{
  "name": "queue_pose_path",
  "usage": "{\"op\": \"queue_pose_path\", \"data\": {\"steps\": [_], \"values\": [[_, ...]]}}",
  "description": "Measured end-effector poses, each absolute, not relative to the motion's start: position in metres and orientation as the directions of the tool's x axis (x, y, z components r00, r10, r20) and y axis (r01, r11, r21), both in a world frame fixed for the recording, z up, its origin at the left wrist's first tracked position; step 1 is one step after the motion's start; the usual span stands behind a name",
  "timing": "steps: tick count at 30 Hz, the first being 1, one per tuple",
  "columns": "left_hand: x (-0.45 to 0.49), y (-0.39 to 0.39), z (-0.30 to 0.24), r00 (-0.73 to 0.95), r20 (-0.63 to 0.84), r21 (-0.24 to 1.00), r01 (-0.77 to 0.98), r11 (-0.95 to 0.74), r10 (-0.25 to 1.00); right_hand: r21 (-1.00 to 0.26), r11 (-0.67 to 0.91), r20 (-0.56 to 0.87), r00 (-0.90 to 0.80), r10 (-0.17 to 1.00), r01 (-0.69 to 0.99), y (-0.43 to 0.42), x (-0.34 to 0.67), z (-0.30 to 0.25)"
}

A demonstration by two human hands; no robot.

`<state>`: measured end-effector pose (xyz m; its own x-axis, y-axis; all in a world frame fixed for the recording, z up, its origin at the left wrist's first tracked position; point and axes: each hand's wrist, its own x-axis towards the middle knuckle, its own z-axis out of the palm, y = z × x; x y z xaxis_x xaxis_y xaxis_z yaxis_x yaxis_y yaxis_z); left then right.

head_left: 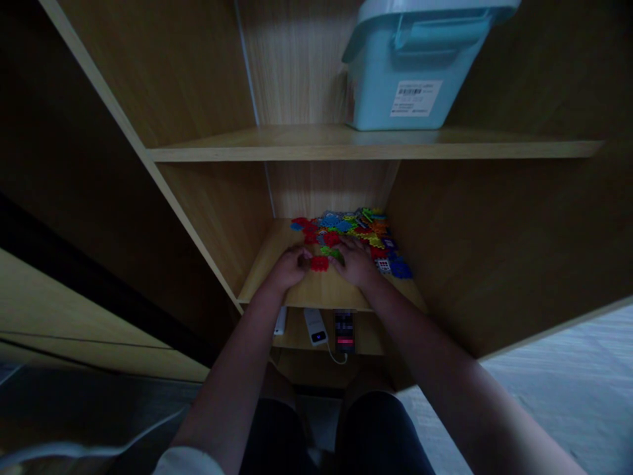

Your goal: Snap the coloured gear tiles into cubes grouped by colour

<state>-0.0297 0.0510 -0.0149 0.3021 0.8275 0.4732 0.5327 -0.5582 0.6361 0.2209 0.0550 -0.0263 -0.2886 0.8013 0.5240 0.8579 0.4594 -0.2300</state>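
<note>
Both my arms reach into a wooden shelf unit, onto its middle shelf [277, 277]. A heap of small colourful plastic interlocking pieces [353, 227] lies at the back and right of that shelf. My left hand [289, 266] rests knuckles-up with its fingers curled, fingertips touching a red piece [319, 264]. My right hand [355, 262] lies over the front of the heap, fingers bent down onto a green piece [330, 252] next to the red one. Whether either hand grips a piece is hidden by the fingers.
A light blue lidded storage box [410, 66] with a white label stands on the upper shelf [297, 146]. On the lower shelf lie a white power bank [315, 326] with a cable and a phone [344, 331]. My knees show below; grey floor at right.
</note>
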Motion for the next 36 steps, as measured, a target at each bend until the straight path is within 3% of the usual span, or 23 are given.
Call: {"op": "queue_pose_path", "data": {"steps": [9, 16, 22, 27, 30, 36], "values": [[-0.030, 0.050, -0.014, 0.309, 0.479, 0.614, 0.551, -0.566, 0.821, -0.200, 0.448, 0.464, -0.318, 0.826, 0.871, 0.053, 0.221, -0.021], [-0.031, 0.052, -0.016, 0.283, 0.541, 0.596, 0.535, -0.598, 0.792, -0.197, 0.488, 0.511, -0.336, 0.791, 0.850, 0.053, 0.221, -0.019], [-0.032, 0.048, -0.012, 0.264, 0.607, 0.578, 0.501, -0.644, 0.750, -0.156, 0.637, 0.578, -0.453, 0.679, 0.755, 0.043, 0.218, -0.008], [-0.029, 0.045, -0.010, 0.323, 0.586, 0.601, 0.442, -0.666, 0.743, -0.062, 0.836, 0.596, -0.652, 0.470, 0.546, 0.033, 0.208, -0.007], [-0.030, 0.046, -0.012, 0.313, 0.569, 0.630, 0.428, -0.648, 0.760, -0.119, 0.856, 0.642, -0.618, 0.453, 0.503, 0.031, 0.206, -0.005], [-0.034, 0.048, -0.014, 0.259, 0.548, 0.679, 0.417, -0.604, 0.795, -0.300, 0.776, 0.707, -0.417, 0.571, 0.554, 0.036, 0.213, -0.002]]}}
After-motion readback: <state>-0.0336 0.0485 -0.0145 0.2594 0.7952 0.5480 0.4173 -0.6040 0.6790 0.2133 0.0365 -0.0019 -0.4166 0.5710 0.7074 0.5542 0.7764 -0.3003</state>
